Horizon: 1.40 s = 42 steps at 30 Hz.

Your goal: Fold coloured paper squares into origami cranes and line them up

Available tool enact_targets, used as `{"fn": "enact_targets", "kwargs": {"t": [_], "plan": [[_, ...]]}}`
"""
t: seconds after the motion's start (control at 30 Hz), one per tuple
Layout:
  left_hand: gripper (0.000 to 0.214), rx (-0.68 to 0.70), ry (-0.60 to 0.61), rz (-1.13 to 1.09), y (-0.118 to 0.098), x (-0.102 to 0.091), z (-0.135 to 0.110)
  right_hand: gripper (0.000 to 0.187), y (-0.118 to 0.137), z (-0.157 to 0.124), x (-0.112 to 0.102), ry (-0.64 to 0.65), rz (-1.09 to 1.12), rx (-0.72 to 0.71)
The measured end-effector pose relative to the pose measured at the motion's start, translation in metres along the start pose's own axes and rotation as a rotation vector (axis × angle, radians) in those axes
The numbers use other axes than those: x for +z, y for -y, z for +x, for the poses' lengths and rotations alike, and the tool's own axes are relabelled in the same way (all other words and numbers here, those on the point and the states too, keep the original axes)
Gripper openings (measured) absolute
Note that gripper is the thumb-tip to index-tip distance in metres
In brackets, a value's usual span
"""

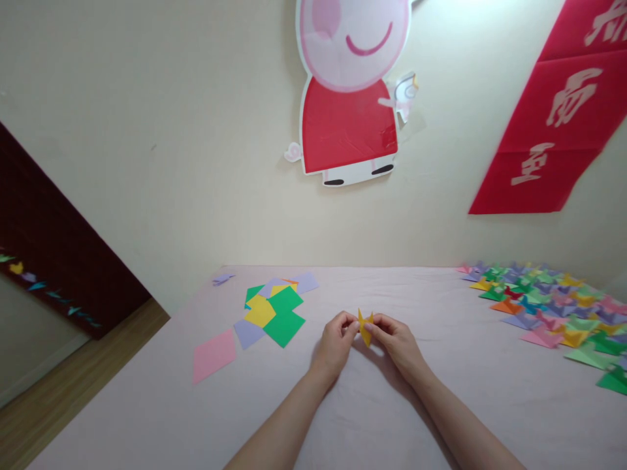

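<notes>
A small folded yellow origami paper piece, with pointed tips up and down, is held just above the cloth-covered surface between both hands. On its left edge, my left hand pinches with thumb and fingertips. From the other side, my right hand grips it, the thumb pressed on its face. Left of the hands lie loose square paper sheets in green, yellow, purple and pink, partly overlapping.
Many folded paper figures in mixed colours spread over the right side of the pale pink cloth. A small purple folded paper lies at the far left corner. Behind the surface stands a wall with a cartoon pig cutout and a red banner.
</notes>
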<state>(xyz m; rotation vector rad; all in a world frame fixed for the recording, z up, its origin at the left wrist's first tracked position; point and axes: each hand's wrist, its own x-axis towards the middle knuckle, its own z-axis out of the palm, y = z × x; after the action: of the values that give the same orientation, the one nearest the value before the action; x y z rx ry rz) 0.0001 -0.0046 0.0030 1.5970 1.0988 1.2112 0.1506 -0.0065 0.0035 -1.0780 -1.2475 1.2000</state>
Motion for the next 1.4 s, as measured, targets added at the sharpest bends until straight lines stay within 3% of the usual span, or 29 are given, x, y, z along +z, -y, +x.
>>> {"fn": "enact_targets", "kwargs": {"t": [0.23,0.37,0.47,0.63,0.8,1.03,1.23,1.4], "plan": [[0.016,0.061,-0.043,0.106,-0.009,0.001,-0.003,0.038,-0.001,0.000,-0.002,-0.010,-0.016,-0.015],[0.011,0.097,-0.093,0.127,-0.010,0.001,-0.003,0.047,-0.002,0.001,0.000,-0.038,-0.028,-0.056],[0.006,0.124,-0.150,0.133,-0.010,0.001,-0.005,0.039,-0.002,-0.002,0.005,-0.071,-0.073,-0.105],[0.011,0.194,-0.076,0.172,-0.011,0.005,-0.008,0.034,0.003,-0.009,0.012,0.011,-0.131,-0.137],[0.017,0.249,-0.035,0.219,-0.015,0.007,-0.009,0.038,0.006,-0.007,0.011,-0.047,-0.060,-0.123],[0.016,0.071,-0.145,0.010,-0.011,0.005,-0.007,0.043,0.003,-0.003,0.006,-0.050,-0.016,-0.082],[0.020,-0.008,-0.110,-0.102,0.004,0.001,0.003,0.039,0.004,-0.005,0.008,0.023,-0.043,-0.076],[0.021,-0.025,-0.121,-0.114,0.002,0.001,0.002,0.037,0.003,-0.005,0.009,0.045,-0.088,-0.085]]}}
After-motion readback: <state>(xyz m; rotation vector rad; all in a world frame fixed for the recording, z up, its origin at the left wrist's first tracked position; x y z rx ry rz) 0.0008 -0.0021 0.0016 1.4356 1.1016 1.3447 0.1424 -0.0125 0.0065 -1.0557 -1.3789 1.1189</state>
